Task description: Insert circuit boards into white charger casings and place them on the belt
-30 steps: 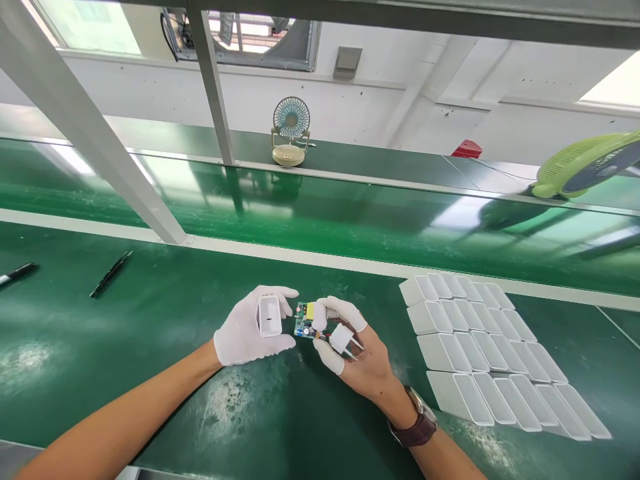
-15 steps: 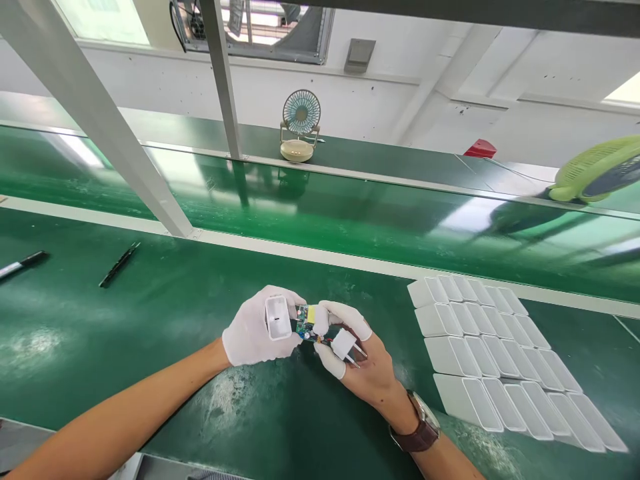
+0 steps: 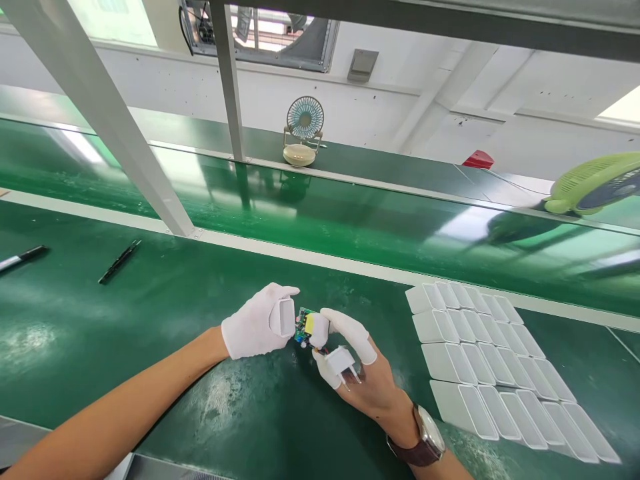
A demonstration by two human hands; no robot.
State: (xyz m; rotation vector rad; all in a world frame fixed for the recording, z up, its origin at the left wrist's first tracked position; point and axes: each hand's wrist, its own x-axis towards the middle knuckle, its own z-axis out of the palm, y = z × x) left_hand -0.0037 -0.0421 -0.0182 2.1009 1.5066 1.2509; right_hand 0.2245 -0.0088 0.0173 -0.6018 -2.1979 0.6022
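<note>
My left hand (image 3: 260, 321), in a white glove, is closed around a small white charger housing (image 3: 287, 317), its open end tilted toward my right hand. With white-covered fingertips, my right hand (image 3: 357, 353) pinches a green circuit board (image 3: 302, 325) that carries a yellow-wrapped component. A white two-pin plug (image 3: 341, 361) hangs by short wires from the board and rests against my right fingers and palm. The board's free end points at the housing and lies very close to it; whether they touch I cannot tell.
Several rows of white plastic housings (image 3: 480, 387) lie on the green table at the right. Black tweezers (image 3: 119, 261) and a marker pen (image 3: 23, 257) lie at the left. A slanted post (image 3: 115, 127) rises beyond them. Two fans, one small (image 3: 305, 120) and one green (image 3: 590, 183), stand farther back.
The housing has turned in my left hand, its opening swinging toward the board. My left fingers have shifted off the board's edge, and the plug has tipped slightly downward.
</note>
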